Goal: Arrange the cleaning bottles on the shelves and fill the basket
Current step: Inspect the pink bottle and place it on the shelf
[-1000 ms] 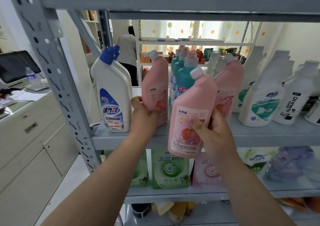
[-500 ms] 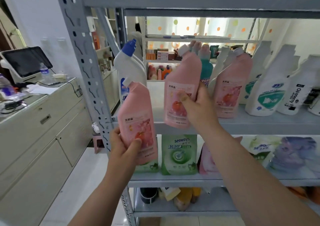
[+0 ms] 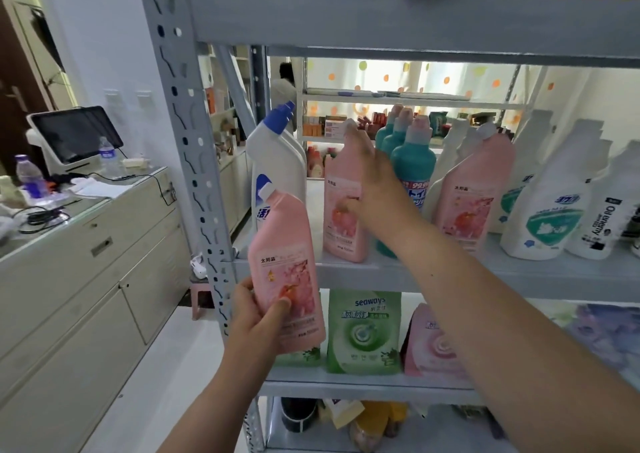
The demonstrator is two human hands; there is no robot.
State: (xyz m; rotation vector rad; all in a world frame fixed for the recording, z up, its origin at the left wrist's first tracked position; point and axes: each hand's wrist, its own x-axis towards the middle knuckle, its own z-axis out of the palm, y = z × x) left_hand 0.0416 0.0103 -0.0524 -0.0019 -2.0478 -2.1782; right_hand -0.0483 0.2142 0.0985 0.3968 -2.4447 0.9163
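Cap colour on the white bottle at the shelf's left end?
Blue cap on the white bottle; the head view shows it best.

The left hand [image 3: 254, 317], held low, curls its fingers [image 3: 243, 289] round a pink plastic bottle [image 3: 287, 262], while the right hand [image 3: 377, 191] reaches up and forward on an outstretched arm, too blurred to tell its grip.

A small shop: metal shelving [image 3: 180, 133] full of cleaning bottles [image 3: 550, 210], checkout terminal [image 3: 74, 135] (on a counter [image 3: 104, 244]).

Green pouch [image 3: 363, 334]: "seaways". Teal bottle [image 3: 414, 165]: "99.9%". White bottle [image 3: 601, 224]: "Oil enemy". Pink bottle [image 3: 287, 279]: Chinese characters, unclear.
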